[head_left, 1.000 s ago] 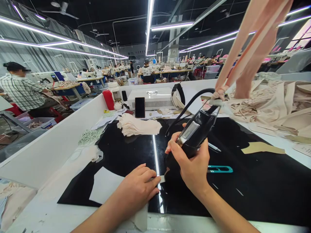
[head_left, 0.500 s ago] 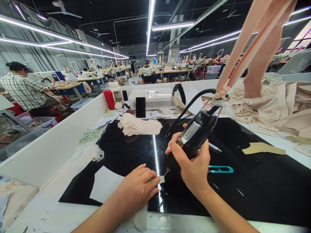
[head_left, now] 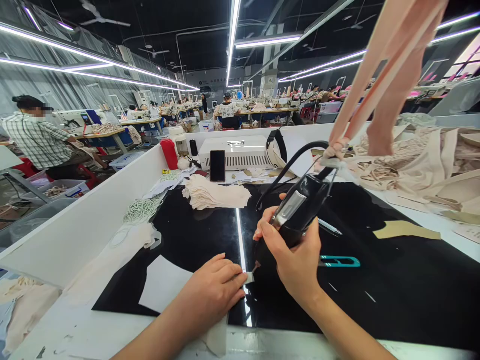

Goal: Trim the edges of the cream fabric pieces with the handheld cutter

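— Black handheld cutting tool (head_left: 298, 212) with cord, where is it?
— Right hand (head_left: 296, 257) grips it closed, its tip touching the small pale fabric strip (head_left: 248, 276) on the black glossy table (head_left: 393, 280).
— And the left hand (head_left: 213, 292)?
— Fingers curled flat, pressing that strip down.

Snips (head_left: 339, 261) right of tool (head_left: 296, 212)

Concealed and cut-off items at the worktop (head_left: 375, 300)

The small pale strip (head_left: 248, 276) lies mostly under the left hand (head_left: 213, 292) fingertips; its length cannot be told. The right hand (head_left: 296, 255) covers the black tool (head_left: 300, 207) lower body. Hanging beige straps (head_left: 378, 65) run off the top edge. Both forearms leave the bottom edge.
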Available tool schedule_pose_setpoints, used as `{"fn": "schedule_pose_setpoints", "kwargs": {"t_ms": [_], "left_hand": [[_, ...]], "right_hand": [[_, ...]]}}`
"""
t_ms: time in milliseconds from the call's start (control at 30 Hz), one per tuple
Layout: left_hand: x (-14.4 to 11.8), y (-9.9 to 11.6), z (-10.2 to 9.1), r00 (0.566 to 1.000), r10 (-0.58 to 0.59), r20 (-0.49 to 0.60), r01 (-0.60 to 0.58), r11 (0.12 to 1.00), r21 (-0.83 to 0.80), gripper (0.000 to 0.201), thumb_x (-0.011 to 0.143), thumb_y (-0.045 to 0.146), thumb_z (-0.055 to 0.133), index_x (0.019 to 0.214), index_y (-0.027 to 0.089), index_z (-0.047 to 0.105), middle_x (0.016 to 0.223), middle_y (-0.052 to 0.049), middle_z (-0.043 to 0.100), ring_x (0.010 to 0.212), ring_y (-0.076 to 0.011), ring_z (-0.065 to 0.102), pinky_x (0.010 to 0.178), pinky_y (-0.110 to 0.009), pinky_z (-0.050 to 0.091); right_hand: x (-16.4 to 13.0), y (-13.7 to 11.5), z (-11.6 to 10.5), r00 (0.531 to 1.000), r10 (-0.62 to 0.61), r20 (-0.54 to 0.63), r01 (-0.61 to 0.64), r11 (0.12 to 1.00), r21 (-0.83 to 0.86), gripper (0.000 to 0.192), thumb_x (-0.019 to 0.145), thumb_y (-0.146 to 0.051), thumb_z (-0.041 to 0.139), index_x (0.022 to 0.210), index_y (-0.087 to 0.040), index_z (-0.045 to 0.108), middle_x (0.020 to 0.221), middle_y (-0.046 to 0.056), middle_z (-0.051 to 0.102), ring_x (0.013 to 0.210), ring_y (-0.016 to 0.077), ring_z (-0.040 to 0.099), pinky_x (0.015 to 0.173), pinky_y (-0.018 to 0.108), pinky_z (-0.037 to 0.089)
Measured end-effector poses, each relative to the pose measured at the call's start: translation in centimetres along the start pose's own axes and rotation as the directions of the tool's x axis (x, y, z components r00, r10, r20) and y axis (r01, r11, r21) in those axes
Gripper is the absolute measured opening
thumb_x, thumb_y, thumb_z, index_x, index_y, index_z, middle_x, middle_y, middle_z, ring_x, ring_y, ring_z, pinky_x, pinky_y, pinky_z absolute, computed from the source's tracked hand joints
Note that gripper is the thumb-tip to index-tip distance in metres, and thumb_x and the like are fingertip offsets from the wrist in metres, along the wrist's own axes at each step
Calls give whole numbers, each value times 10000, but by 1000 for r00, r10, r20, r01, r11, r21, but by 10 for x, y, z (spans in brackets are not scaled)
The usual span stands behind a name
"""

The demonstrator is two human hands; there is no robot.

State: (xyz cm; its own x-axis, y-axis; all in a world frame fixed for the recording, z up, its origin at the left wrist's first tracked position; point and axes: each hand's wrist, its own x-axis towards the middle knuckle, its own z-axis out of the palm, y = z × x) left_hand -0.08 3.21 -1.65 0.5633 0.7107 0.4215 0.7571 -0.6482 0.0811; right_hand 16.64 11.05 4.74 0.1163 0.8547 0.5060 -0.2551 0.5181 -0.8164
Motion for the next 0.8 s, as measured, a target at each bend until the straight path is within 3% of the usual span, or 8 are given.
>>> {"fn": "schedule_pose_setpoints", "kwargs": {"t_ms": [300, 633, 800], "left_hand": [[-1, -1, 2, 1000, 11, -25, -11, 1000, 8, 281, 1156, 263, 424, 1243, 145, 663, 1101, -74, 745, 1010, -196, 736, 1074, -451, 580], [-2, -1, 0, 1000, 7, -9, -7, 1000, 4, 240, 1143, 264, 477, 1247, 159, 666, 1128, -66, 746, 1030, -192, 731, 1102, -444, 555], [-8, 0, -6, 1000, -12, 8, 12, 1000, -22, 190, 1127, 246, 518, 1228, 180, 666, 1167, -49, 747, 1058, -192, 730, 1149, -465, 523]], "right_hand": [[-2, -2, -3, 999, 32, -13, -31, 998, 62, 320, 808, -192, 793, 1000, -275, 551, 766, -75, 705, 547, 136, 655, 537, 303, 591], [-8, -3, -5, 999, 33, 21, -34, 998, 48, 284, 821, -183, 775, 983, -271, 559, 772, -78, 711, 550, 126, 671, 560, 289, 595], [-8, -9, -6, 999, 41, -19, -40, 998, 42, 353, 775, -193, 816, 1002, -277, 559, 745, -69, 701, 532, 143, 659, 548, 306, 597]]}}
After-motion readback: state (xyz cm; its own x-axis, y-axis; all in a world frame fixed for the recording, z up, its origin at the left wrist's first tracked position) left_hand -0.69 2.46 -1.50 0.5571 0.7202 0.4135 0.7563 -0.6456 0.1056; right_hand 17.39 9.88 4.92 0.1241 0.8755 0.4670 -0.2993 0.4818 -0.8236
